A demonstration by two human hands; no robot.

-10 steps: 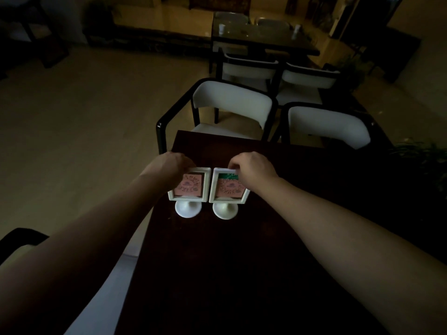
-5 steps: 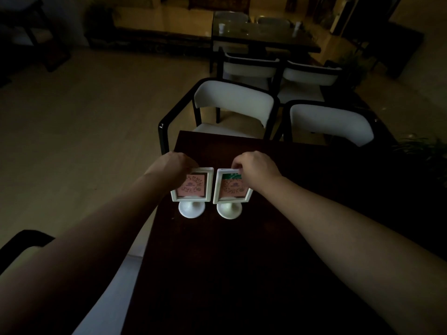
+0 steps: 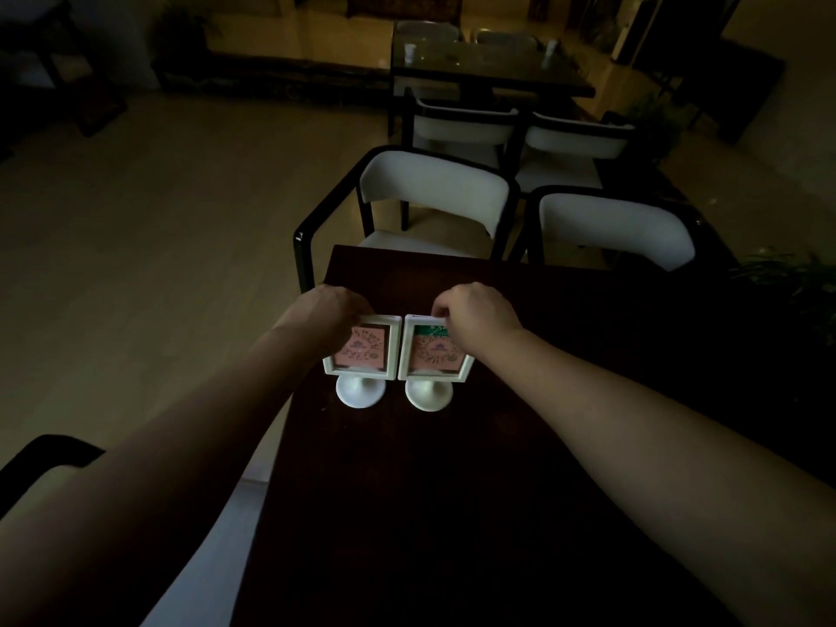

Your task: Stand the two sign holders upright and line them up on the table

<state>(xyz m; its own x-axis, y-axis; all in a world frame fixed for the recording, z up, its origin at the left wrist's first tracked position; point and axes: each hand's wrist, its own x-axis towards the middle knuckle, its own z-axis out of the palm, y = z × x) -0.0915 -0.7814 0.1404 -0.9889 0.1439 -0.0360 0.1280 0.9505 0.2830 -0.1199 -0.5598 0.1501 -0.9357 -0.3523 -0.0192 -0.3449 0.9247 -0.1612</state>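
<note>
Both forearms run in from the bottom corners of my frame and meet over the dark table (image 3: 452, 513), which fills the lower middle. At centre frame I see the two sign holders standing upright side by side, frames nearly touching, each on its own round white foot. The left sign holder (image 3: 364, 350) shows a pink card; its base sits close to the table's left edge. The right sign holder (image 3: 432, 359) carries a pink card with a green strip across the top, and it leans very slightly outward at the bottom right corner.

The left hand (image 3: 334, 310) is curled around the upper left corner of its frame, fingers wrapped behind, gripping it. The right hand (image 3: 475, 310) pinches the top edge of the other frame, fingertips (image 3: 438, 312) on the rim. It's dim here, so I can't say for sure how firm either grip is.

Past the table's far edge, upper middle of the frame, two white-backed chairs (image 3: 434, 187) face me. Beyond them stands a second dark table (image 3: 488, 65) with more chairs, and pale floor (image 3: 158, 210) spreads across the left.
</note>
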